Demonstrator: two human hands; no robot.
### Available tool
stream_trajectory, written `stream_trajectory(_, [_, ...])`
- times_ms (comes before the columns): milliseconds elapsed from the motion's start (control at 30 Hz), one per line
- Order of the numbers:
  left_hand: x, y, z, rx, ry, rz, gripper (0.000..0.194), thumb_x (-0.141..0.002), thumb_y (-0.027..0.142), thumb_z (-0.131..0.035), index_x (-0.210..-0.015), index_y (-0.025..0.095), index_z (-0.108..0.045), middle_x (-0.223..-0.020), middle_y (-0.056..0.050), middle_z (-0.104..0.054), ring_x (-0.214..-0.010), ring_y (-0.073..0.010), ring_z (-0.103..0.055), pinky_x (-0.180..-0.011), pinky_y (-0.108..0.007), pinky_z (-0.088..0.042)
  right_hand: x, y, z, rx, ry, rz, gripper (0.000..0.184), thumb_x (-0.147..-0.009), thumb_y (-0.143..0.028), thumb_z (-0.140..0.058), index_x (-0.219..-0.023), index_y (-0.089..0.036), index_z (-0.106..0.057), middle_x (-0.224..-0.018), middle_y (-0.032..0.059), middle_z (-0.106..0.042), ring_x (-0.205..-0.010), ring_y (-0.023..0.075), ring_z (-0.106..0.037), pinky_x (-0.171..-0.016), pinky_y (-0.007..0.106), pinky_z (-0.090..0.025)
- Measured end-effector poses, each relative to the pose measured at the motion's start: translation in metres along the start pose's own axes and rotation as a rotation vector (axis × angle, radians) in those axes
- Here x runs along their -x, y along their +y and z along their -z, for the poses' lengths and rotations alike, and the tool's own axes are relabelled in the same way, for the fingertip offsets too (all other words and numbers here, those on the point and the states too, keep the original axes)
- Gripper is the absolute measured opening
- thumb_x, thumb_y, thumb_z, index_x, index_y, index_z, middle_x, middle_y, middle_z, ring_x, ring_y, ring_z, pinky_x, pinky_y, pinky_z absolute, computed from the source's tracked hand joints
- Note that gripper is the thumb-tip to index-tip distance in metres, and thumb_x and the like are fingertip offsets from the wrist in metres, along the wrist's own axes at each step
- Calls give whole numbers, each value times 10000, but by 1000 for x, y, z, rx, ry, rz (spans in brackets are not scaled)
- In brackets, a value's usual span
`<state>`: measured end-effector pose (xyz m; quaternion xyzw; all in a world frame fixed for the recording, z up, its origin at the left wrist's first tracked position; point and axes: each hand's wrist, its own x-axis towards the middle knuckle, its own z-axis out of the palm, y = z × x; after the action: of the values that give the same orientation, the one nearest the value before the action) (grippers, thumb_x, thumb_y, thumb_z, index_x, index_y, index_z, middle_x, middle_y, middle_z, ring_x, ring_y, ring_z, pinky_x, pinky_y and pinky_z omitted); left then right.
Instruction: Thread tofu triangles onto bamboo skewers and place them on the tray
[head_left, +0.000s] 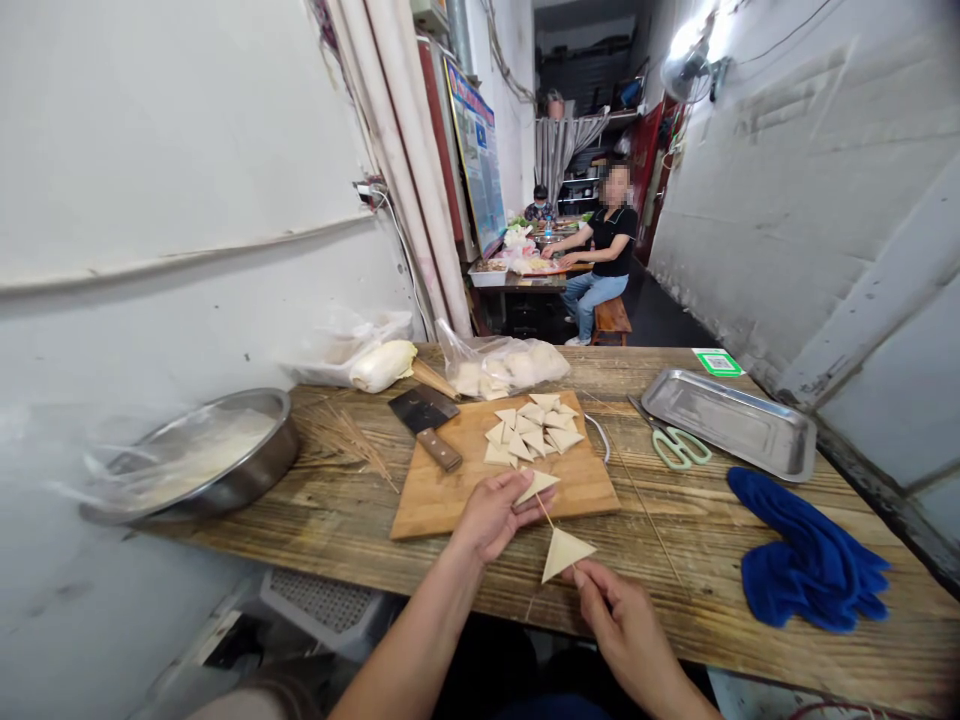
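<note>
My left hand [496, 515] is closed on a pale triangular tofu slice [538, 486], thumb above and fingers beneath, over the near edge of the cutting board [435, 508]. A thin wooden skewer [545, 511] runs from that slice to a second tofu triangle [565, 556], which is threaded on it. My right hand [611, 605] pinches the skewer just below the second triangle, in front of the board. Several more tofu triangles [534, 430] lie heaped on the board. Left of the heap rests a cleaver [437, 448], its blade partly off the board.
Loose skewers [349, 440] and a steel basin [255, 455] are at the left. Plastic bags [517, 365] lie behind the board. Scissors [679, 447], a metal tray [731, 420] and a blue cloth [806, 550] are on the right. A person [609, 240] sits at a far table.
</note>
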<state>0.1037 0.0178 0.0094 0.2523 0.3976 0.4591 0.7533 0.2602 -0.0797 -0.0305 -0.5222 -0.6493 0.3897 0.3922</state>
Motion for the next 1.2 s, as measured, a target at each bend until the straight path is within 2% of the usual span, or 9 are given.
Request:
stream_trajectory(300, [7, -1, -7, -30, -64, -77, 202, -699, 251, -681, -793, 75, -654, -871, -123, -676, -861, -233, -637, -868, -422, -470, 2, 16, -6, -30, 79, 15, 339, -889, -384, -381, -922, -153, -626, -553, -20, -469, -509, 112, -438, -477, 195, -342])
stream_trajectory(567, [21, -3, -19, -81, -131, -190, 243, -724, 288, -654, -849, 80, -668, -900, -109, -672, -887, -213, -622, -909, -412, -437, 0, 27, -12, -44, 117, 52, 333, -894, -372, -383, -943, -150, -626, -574, -10, -513, -501, 105, -454, -483, 186, -365])
stream_trajectory(767, [28, -4, -28, -6, -35, -270, 346, -713, 315, -658, -999, 120, -639, -879, -81, -672, -848, -191, -625, -886, -405, -451, 0, 25, -11, -41, 183, 109, 314, -888, -363, -396, -950, -165, -631, -601, 4, -552, -529, 114, -503, -517, 181, -403])
stream_trajectory(867, [26, -5, -28, 18, 15, -285, 346, -690, 331, -675, -961, 116, -649, -845, -79, -671, -822, -190, -624, -862, -397, -464, 0, 23, -13, -38, 179, 121, 314, -890, -364, -389, -931, -172, -634, -575, -3, -537, -499, 114, -481, -492, 185, -391])
stream_trajectory(1033, [23, -5, -25, 5, 3, -239, 315, -688, 331, -676, -915, 114, -654, -879, -90, -665, -850, -193, -612, -848, -385, -470, 1, 21, -16, -26, 175, 113, 314, -897, -358, -375, -914, -168, -626, -559, -11, -513, -491, 111, -457, -485, 187, -379])
stream_trajectory(1200, [24, -4, -26, -14, 27, -244, 298, -676, 333, -683, -876, 111, -667, -863, -80, -661, -844, -179, -600, -840, -367, -470, 2, 22, -18, -38, 171, 88, 296, -895, -353, -386, -918, -167, -615, -631, 9, -561, -540, 112, -487, -524, 183, -400])
